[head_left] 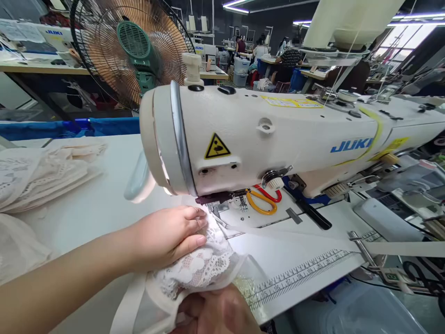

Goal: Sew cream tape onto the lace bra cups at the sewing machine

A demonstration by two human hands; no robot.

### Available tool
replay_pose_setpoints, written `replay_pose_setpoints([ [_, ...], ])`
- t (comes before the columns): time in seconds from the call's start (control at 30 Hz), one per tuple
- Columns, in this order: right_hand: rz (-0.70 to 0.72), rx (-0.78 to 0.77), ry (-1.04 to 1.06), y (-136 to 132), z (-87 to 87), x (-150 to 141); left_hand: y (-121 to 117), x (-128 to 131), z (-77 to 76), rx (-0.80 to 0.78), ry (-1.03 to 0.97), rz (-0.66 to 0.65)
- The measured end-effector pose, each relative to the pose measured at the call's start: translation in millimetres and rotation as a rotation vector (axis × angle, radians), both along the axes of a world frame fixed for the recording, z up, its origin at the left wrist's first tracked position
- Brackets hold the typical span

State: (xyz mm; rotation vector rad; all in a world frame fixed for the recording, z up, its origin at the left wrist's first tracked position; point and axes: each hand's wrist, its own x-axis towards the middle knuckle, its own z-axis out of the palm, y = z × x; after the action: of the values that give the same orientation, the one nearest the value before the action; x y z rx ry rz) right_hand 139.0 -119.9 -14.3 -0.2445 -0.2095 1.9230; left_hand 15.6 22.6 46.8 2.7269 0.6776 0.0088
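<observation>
The lower edge cuts the right hand (222, 311); its fingers are partly hidden by the lace fabric (203, 263), so I cannot tell their grip. This fabric lies beneath the left hand (165, 237), its fingers close together.

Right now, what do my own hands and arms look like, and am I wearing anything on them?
Your ungloved left hand has short nails, with no ring, watch or bracelet showing, and your bare left forearm shows no sleeve. Your ungloved right hand is partly hidden and blurred; no jewellery shows on it.
</observation>
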Motion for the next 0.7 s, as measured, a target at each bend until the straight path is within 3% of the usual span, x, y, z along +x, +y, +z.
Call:
replay_pose_setpoints([
  [0.17, -0.004, -0.054, 0.066, 5.0, -2.2, -7.5, 2.2, 4.9, 1.8, 0.029, 0.058, 0.013],
  [0.37, -0.011, -0.054, -0.021, 12.2, -0.2, -9.3, 8.6, 4.5, -6.1, 0.108, 0.042, -0.031],
  [0.7, 0.058, -0.028, -0.050, 13.9, -7.3, -5.5, -6.2, 8.2, -6.4, 0.188, 0.184, -0.006],
])
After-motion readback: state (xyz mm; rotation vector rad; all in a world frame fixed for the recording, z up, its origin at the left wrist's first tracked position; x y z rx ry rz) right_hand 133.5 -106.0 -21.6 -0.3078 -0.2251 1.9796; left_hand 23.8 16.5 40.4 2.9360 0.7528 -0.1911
